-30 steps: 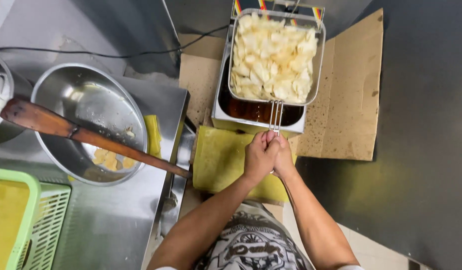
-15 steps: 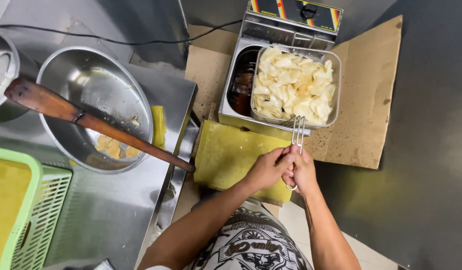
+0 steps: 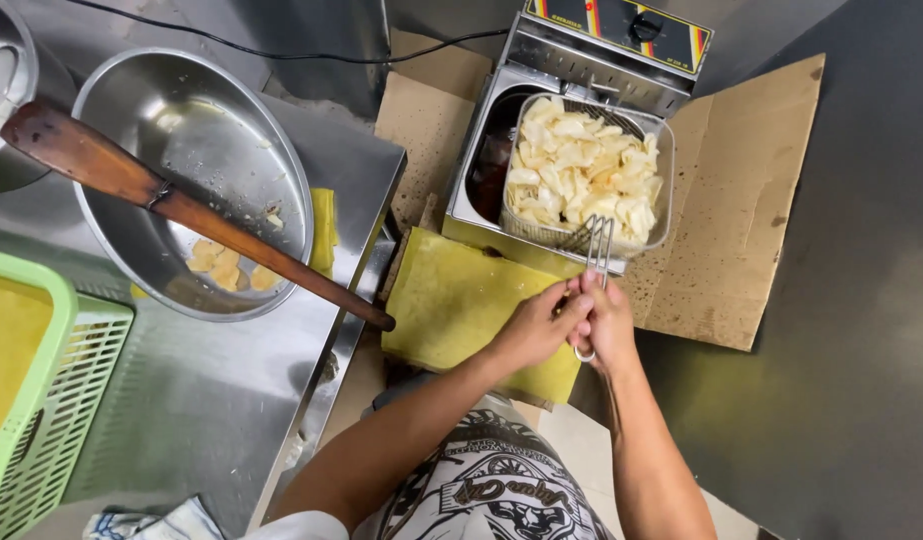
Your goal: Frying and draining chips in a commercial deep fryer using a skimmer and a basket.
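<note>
Both hands grip the wire handle of a metal fry basket heaped with pale fried chips. My left hand and my right hand close together on the handle's near end. The basket is lifted over the right side of a steel electric fryer, whose dark oil shows at its left. A yellow cloth lies under my hands, in front of the fryer.
Cardboard sheets lie under and around the fryer. On the steel counter at left sits a large steel bowl with a few chips and a long wooden paddle across it. A green plastic basket stands at the far left.
The basket of chips has shifted to the right over the fryer, uncovering the oil on the left. My hands moved right and slightly nearer with the handle.
</note>
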